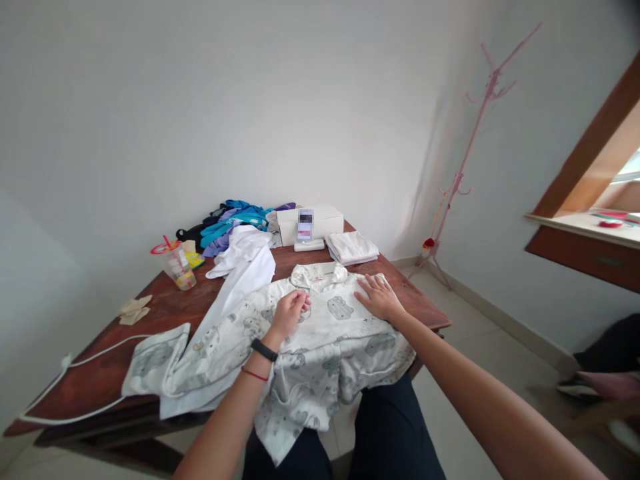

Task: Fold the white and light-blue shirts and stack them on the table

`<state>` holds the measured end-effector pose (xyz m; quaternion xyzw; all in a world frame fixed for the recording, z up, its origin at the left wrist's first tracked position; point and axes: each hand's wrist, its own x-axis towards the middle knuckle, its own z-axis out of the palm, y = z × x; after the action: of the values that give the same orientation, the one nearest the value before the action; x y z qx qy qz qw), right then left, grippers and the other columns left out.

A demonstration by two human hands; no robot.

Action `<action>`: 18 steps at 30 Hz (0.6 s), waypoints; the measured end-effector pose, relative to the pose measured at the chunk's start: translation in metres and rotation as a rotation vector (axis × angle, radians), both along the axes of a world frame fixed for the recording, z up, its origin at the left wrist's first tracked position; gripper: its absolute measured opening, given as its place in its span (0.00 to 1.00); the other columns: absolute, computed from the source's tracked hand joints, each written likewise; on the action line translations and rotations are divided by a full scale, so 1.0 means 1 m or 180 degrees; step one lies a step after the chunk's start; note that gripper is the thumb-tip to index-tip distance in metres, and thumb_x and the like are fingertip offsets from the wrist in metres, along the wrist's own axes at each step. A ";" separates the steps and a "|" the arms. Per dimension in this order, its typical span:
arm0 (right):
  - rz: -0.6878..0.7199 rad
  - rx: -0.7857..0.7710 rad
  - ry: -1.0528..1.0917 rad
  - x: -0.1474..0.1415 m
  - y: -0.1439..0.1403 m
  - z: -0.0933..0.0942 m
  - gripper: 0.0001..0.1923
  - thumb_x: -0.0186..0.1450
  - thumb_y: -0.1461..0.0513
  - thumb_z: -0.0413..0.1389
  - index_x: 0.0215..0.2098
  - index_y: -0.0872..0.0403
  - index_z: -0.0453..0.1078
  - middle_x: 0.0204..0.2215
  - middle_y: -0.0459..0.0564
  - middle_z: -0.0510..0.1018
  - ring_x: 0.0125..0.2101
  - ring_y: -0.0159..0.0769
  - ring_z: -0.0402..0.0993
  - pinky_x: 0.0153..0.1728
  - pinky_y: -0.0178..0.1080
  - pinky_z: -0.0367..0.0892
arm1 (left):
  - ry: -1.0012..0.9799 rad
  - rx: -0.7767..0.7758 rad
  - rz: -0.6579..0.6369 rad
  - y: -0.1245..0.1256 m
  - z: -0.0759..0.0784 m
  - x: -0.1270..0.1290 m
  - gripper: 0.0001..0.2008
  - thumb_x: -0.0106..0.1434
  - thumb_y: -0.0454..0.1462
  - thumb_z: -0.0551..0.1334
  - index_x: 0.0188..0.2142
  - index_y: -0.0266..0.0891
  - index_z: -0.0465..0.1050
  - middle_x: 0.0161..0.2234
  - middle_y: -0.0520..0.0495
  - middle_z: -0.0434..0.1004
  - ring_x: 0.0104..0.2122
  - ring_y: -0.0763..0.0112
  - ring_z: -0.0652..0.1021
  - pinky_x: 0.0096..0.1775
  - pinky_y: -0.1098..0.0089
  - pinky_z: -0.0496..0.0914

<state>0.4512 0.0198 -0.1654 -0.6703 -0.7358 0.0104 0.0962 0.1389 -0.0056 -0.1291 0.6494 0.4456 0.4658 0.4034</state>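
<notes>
Hanging cloth: the lower part of your printed shirt (320, 327) spills over the near edge of the desk (417, 303) at 6 o'clock, above your dark-trousered knees; clock directions run from the shirt's middle, 12 being away from you.
Shirt's long axis: collar to lower part, roughly 12 to 6; the body lies on the desk's near side.
Sleeve: the sleeve (215, 343) on your left stretches out toward 8 o'clock, its cuff (155, 360) near a white cord (75, 420).
Left hand: your left hand (291, 315) is over the shirt, fingers curled together; you cannot tell whether they pinch cloth.
Right hand: your right hand (381, 300) lies flat at 2 o'clock, fingers slightly apart.
Collar: the collar (320, 272) points to 12 o'clock.
White garment: a white garment (250, 267) runs partly beneath the sleeve, toward 10 o'clock.
Cup: a clear cup (180, 267) with a red straw, 10 o'clock.
Folded cloth: the white folded cloth (353, 247), 1 o'clock.
Far side: a phone (305, 225) upright before a white box (327, 217), 12 o'clock; a clothes pile (243, 219), 11 o'clock.
</notes>
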 end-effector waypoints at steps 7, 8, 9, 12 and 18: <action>-0.0029 -0.0113 -0.0199 0.000 0.001 0.000 0.36 0.74 0.41 0.37 0.73 0.46 0.51 0.74 0.52 0.47 0.72 0.54 0.42 0.67 0.54 0.42 | 0.0192 0.0070 -0.0272 -0.002 -0.002 0.001 0.19 0.63 0.52 0.61 0.31 0.38 0.77 0.31 0.43 0.81 0.30 0.64 0.77 0.34 0.68 0.70; -0.0038 -0.0134 -0.0223 0.000 0.001 0.000 0.36 0.74 0.41 0.37 0.74 0.46 0.50 0.74 0.52 0.47 0.72 0.54 0.42 0.67 0.54 0.42 | 0.0236 0.0099 -0.0289 -0.003 -0.002 0.001 0.19 0.63 0.51 0.61 0.30 0.38 0.77 0.30 0.43 0.81 0.30 0.65 0.77 0.33 0.69 0.69; -0.0051 -0.0159 -0.0247 0.001 0.001 0.000 0.36 0.74 0.41 0.36 0.74 0.46 0.50 0.74 0.52 0.47 0.72 0.53 0.42 0.67 0.54 0.42 | 0.0275 0.0129 -0.0296 -0.003 -0.002 0.001 0.19 0.64 0.51 0.60 0.29 0.38 0.77 0.30 0.43 0.81 0.29 0.65 0.76 0.33 0.69 0.69; -0.0092 -0.0224 -0.0290 0.000 0.002 0.000 0.36 0.74 0.41 0.35 0.74 0.46 0.48 0.74 0.52 0.46 0.72 0.53 0.42 0.67 0.54 0.42 | 0.0365 0.0212 -0.0283 -0.003 -0.003 0.000 0.19 0.65 0.50 0.59 0.28 0.39 0.76 0.30 0.44 0.80 0.29 0.66 0.76 0.32 0.70 0.68; -0.0074 -0.0215 -0.0334 -0.002 0.000 0.003 0.37 0.73 0.41 0.34 0.74 0.47 0.48 0.74 0.52 0.46 0.72 0.54 0.42 0.67 0.55 0.42 | 0.0617 0.0466 -0.0114 -0.001 -0.005 0.000 0.18 0.65 0.49 0.58 0.31 0.38 0.78 0.32 0.42 0.81 0.33 0.61 0.79 0.37 0.67 0.71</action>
<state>0.4495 0.0199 -0.1620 -0.6812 -0.7312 -0.0010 0.0349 0.1386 -0.0068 -0.1339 0.7270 0.4356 0.4249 0.3182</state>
